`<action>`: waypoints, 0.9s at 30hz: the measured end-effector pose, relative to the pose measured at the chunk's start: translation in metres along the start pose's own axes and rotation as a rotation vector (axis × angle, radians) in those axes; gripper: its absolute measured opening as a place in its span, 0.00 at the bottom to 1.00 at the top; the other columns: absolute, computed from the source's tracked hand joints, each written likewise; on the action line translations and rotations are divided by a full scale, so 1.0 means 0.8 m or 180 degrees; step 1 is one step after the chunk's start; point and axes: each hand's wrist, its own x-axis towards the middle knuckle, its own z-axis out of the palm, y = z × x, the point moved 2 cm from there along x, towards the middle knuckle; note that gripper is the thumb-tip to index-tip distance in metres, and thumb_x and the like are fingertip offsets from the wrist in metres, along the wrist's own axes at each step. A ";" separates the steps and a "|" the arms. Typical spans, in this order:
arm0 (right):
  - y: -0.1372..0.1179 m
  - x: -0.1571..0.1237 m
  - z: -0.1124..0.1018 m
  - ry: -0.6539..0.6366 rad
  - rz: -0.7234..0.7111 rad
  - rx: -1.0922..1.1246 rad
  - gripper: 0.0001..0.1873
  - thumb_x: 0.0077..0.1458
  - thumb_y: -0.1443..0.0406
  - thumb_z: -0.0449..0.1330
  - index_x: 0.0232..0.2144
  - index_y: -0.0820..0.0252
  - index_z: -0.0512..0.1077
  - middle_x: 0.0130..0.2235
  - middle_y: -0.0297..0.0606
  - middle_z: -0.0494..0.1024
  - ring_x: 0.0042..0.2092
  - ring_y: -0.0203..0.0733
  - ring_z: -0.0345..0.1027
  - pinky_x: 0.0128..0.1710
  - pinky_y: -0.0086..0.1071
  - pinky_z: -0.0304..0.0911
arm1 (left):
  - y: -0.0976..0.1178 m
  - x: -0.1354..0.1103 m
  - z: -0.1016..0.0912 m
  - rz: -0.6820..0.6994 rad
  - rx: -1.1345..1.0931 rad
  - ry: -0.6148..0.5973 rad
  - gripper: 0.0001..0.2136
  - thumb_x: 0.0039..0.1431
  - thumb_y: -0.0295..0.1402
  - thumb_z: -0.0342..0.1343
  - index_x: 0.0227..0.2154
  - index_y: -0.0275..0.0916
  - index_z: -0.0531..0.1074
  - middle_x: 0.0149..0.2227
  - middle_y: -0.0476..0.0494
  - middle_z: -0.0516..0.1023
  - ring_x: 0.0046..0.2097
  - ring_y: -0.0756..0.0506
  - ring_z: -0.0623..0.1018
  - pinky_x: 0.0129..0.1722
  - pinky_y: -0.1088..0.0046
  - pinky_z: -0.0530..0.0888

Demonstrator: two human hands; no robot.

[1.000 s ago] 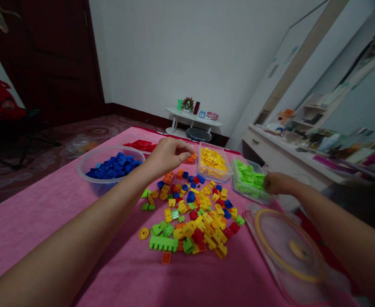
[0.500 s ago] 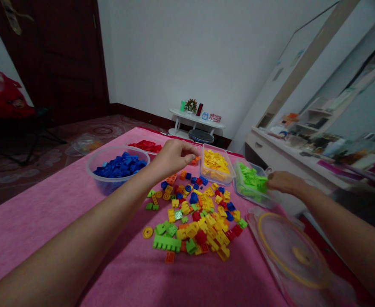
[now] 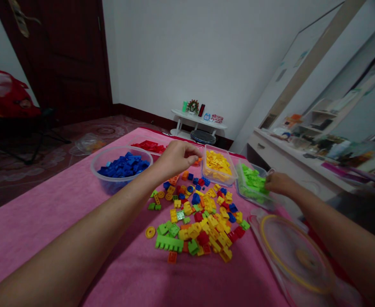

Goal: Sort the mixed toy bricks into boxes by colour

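Left of both hands, the translucent round plastic bowl (image 3: 112,186) of blue bricks looks as full as a second ago; red plastic bricks (image 3: 150,147) lie beyond the left forearm. The left hand (image 3: 178,157) has stayed beside the orange plastic bricks (image 3: 200,161), thumb and fingers curled with little gap; whether it pinches one, I cannot tell. Nearer than both hands, the mixed plastic bricks (image 3: 213,230) show no visible loss or rearrangement, so no sorting progress shows. Between the hands, the clear rectangular box (image 3: 218,181) of yellow bricks looks unchanged. The right hand (image 3: 280,184) remains curled at the right edge of the clear box (image 3: 254,199) of green bricks, its grasp hidden.
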 end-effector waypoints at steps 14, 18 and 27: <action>-0.260 -0.092 -0.056 -0.0680 -0.1432 0.1744 0.13 0.48 0.60 0.54 0.33 0.58 0.75 0.33 0.37 0.77 0.34 0.41 0.68 0.34 0.31 0.58 | -0.003 0.002 -0.010 -0.0010 0.0094 0.0029 0.11 0.49 0.25 0.52 0.34 0.36 0.78 0.32 0.44 0.80 0.31 0.49 0.76 0.33 0.74 0.72; -0.331 -0.166 -0.055 -0.1355 -0.2218 0.1055 0.17 0.35 0.53 0.65 0.30 0.52 0.75 0.29 0.34 0.76 0.31 0.41 0.68 0.26 0.28 0.52 | -0.005 0.002 -0.013 -0.0004 0.0157 0.0100 0.11 0.49 0.26 0.53 0.35 0.36 0.78 0.32 0.44 0.80 0.32 0.49 0.76 0.33 0.74 0.72; -0.358 -0.199 -0.034 -0.1400 -0.2125 0.0383 0.25 0.41 0.53 0.62 0.43 0.56 0.70 0.36 0.44 0.78 0.38 0.50 0.70 0.32 0.33 0.57 | -0.005 0.000 -0.011 0.0113 0.0214 0.0071 0.11 0.48 0.25 0.52 0.33 0.35 0.78 0.32 0.42 0.80 0.32 0.49 0.77 0.32 0.74 0.71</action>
